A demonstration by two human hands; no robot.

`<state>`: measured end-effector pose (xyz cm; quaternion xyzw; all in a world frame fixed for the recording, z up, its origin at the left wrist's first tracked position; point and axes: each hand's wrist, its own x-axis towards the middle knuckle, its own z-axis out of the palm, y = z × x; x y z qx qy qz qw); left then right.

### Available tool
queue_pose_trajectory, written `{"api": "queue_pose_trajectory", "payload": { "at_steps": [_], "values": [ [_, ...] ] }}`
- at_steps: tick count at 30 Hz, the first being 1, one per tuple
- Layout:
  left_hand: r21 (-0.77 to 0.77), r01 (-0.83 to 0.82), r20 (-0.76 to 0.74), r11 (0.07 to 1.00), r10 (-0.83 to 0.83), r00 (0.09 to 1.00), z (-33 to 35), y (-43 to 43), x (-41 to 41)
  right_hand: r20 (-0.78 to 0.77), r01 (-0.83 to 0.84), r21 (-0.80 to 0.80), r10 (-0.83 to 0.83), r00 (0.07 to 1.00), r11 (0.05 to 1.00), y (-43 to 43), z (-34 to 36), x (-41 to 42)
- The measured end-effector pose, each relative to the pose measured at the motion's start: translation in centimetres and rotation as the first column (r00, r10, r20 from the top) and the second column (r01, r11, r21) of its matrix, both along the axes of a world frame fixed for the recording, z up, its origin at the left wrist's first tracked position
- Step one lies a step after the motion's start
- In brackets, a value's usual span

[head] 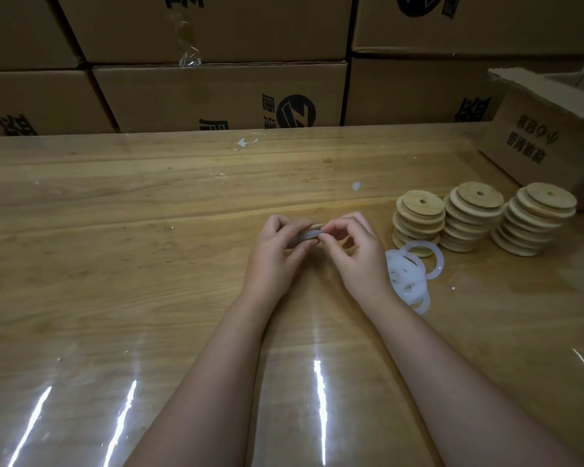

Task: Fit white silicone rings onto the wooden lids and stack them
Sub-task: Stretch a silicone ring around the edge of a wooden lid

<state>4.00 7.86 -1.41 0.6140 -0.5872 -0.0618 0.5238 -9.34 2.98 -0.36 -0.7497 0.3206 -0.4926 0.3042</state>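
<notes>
**Head view: we are working a ring onto a lid held between both hands**

We are holding one wooden lid [315,226] edge-on above the middle of the table [149,230], with a white silicone ring [304,234] showing as a pale band along its rim. The lid's width is running left to right between our hands, tilting up slightly toward the right. Our left hand [277,251] is gripping the lid's left side with curled fingers. Our right hand [354,251] is pinching its right edge between thumb and fingertips. Whether the ring is fully seated we cannot tell, since our fingers are covering most of the rim.

We are judging the fitting step to be under way, with stacking as the next move. Everything for that is lying to the right. The loose rings [407,278] are piled just beside our right wrist. Beyond them three stacks of lids [471,215] are standing in a row near the table's right end. That is putting our right hand nearer both supplies, so any placing or reaching will probably be going that way.

An open carton [547,136] is sitting behind the stacks, and closed cardboard boxes [216,92] are lining the far edge.
</notes>
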Motion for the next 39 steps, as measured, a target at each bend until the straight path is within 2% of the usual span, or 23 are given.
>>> {"api": "queue_pose_trajectory", "payload": {
  "at_steps": [8, 15, 21, 24, 28, 33, 36, 39],
  "values": [
    [0.051, 0.016, 0.054, 0.999, -0.019, 0.998, 0.1, 0.0, 0.2, 0.023, 0.010, -0.011, -0.010, 1.000, 1.000, -0.3, 0.0, -0.2],
    [0.069, 0.032, -0.098, 0.997, -0.025, 0.995, 0.0, 0.2, 0.2, -0.094, 0.057, -0.068, -0.064, 0.994, 0.996, -0.2, -0.1, -0.1],
    [0.085, 0.028, -0.150, 0.996, -0.015, 0.989, 0.1, 0.0, 0.4, -0.171, 0.184, -0.274, -0.236, 0.957, 0.944, 0.0, 0.2, -0.2],
    [0.105, 0.067, -0.204, 0.992, -0.045, 0.978, 0.0, 0.1, 0.4, -0.205, 0.213, -0.307, -0.283, 0.937, 0.928, -0.1, 0.3, -0.3],
    [0.101, 0.088, -0.297, 0.991, -0.054, 0.953, 0.0, 0.2, 0.7, -0.212, 0.106, -0.185, -0.145, 0.967, 0.977, -0.2, 0.0, -0.2],
    [0.079, 0.085, -0.222, 0.993, -0.066, 0.973, -0.1, 0.2, 0.5, -0.100, -0.001, 0.068, 0.008, 0.995, 0.998, -0.7, -0.5, -0.4],
    [0.041, 0.077, -0.218, 0.996, -0.066, 0.974, -0.1, 0.2, 0.5, -0.033, -0.018, 0.117, 0.022, 0.999, 0.993, -0.9, -0.7, -0.4],
    [-0.010, 0.060, -0.280, 0.998, -0.061, 0.958, 0.1, 0.3, 0.4, -0.038, -0.021, 0.110, 0.026, 0.999, 0.994, -1.1, -1.0, -0.3]
  ]
}}
